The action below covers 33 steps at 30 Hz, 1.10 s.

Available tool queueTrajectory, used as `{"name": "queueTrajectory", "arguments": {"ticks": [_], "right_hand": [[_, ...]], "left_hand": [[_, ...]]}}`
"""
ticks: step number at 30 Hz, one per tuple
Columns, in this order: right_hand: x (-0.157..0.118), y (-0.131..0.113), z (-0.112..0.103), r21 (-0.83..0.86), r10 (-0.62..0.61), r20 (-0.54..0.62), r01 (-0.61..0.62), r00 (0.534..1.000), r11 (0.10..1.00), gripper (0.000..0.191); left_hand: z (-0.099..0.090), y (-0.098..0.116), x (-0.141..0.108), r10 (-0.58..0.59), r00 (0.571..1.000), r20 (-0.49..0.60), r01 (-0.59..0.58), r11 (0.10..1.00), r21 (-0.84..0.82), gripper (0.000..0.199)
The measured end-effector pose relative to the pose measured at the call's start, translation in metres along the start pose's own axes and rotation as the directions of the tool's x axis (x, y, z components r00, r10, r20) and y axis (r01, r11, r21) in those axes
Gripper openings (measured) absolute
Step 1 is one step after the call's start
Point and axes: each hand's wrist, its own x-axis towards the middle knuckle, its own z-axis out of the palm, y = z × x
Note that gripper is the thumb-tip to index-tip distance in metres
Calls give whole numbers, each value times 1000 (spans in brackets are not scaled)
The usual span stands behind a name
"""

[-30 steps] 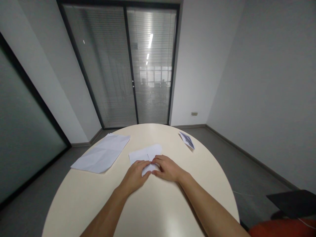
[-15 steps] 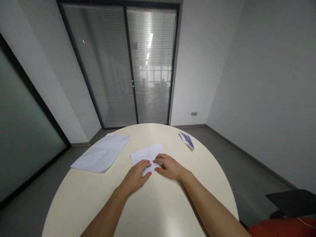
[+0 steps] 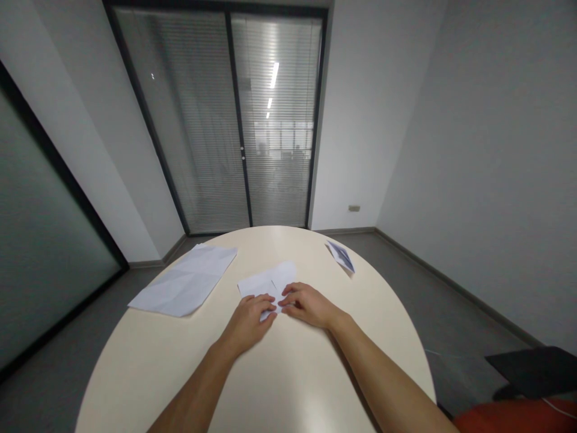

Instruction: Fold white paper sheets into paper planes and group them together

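Note:
A small folded white paper (image 3: 267, 281) lies near the middle of the round table (image 3: 279, 385), with a crease or slit line running down its centre. My left hand (image 3: 252, 319) is on its near left part, fingers bent and closed on the near edge. From the right, my right hand (image 3: 309, 305) presses bent fingers and thumb together at the near right part. The fingertips of both hands are almost touching. My fingers hide the near part of the paper.
Larger creased white sheets (image 3: 189, 279) lie at the table's left. A folded paper piece (image 3: 341, 257) stands near the far right edge. Beyond the right rim are a dark flat object (image 3: 534, 370) and something red (image 3: 514, 417).
My right fingertips have shifted slightly left and my left fingers have curled a little more over the paper. The other papers have not moved.

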Motion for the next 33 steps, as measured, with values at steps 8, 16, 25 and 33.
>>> {"name": "queueTrajectory", "arguments": {"ticks": [8, 16, 25, 33], "right_hand": [[1, -5, -2, -31, 39, -6, -39, 999, 999, 34], [0, 4, 8, -69, 32, -62, -36, 998, 997, 31], [-5, 2, 3, -146, 317, 30, -309, 948, 940, 51], [-5, -2, -2, -195, 519, 30, -504, 854, 841, 64]], "left_hand": [[-3, 0, -3, 31, 999, 13, -31, 998, -52, 24], [-5, 4, -3, 62, 996, 58, -58, 996, -75, 20], [-7, 7, -5, 62, 996, 63, -58, 996, -69, 23], [-5, 2, -6, 71, 995, 63, -66, 994, -83, 24]]}}
